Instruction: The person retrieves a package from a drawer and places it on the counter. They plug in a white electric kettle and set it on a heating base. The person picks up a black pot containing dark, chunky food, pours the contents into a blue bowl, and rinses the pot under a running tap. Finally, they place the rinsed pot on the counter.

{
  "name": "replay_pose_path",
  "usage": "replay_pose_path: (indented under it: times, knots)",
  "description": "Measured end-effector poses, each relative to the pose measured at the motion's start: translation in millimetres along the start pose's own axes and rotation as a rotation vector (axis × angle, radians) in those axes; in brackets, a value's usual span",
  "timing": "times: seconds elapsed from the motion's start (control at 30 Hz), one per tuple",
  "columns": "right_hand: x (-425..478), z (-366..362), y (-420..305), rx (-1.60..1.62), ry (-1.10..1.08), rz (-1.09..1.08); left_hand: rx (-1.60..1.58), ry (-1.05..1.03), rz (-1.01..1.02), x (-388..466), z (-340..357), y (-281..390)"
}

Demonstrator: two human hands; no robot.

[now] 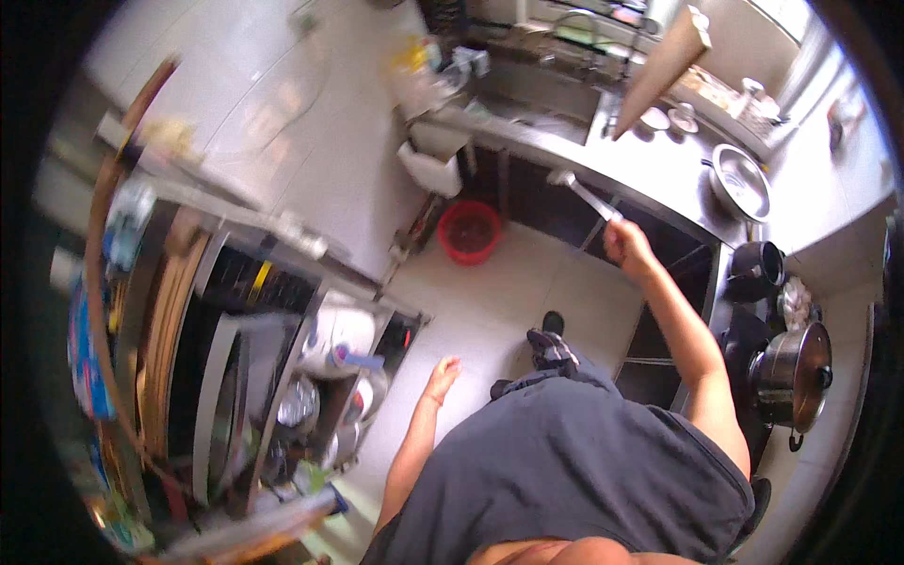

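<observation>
My right hand (628, 247) grips the end of a long-handled kitchen utensil (593, 200) with a pale, shiny handle. Its blurred head points away from me, in front of the dark cabinet fronts (544, 187) below the counter; I cannot tell its exact kind. Low at my side, my left hand (443, 376) hangs over the tiled floor (431, 311). Its fingers are loosely curled, with nothing visible in them, and the storage rack is the nearest thing to it. Beyond both hands, a red plastic basin (470, 233) stands on the floor.
A steel counter (664, 180) carries a steel bowl (739, 183); its sink (537, 88) lies further left. To my right, a black saucepan (756, 270) and a lidded steel pot (791, 378) stand by the stove. A cluttered rack (272, 424) lines my left. A white bin (434, 166) hangs at the counter's end.
</observation>
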State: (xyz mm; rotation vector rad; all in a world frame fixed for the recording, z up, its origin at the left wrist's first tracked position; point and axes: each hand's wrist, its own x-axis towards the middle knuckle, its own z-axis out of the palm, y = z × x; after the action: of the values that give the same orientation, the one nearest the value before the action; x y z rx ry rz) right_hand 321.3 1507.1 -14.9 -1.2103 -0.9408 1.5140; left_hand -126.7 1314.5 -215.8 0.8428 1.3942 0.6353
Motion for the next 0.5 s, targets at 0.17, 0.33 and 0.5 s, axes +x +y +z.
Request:
replay_pose_path:
  times: [0.17,0.33,0.5]
  knots:
    - [36,-41,4,-0.260,-0.013,-0.090,-0.051,-0.453,0.213,142,142,267]
    - [130,-30,-22,-0.142,-0.161,-0.137,-0.436,-0.391,0.232,252,243,388]
    - [233,-25,-5,-0.059,-0.243,0.001,-0.932,-0.193,0.274,355,267,458]
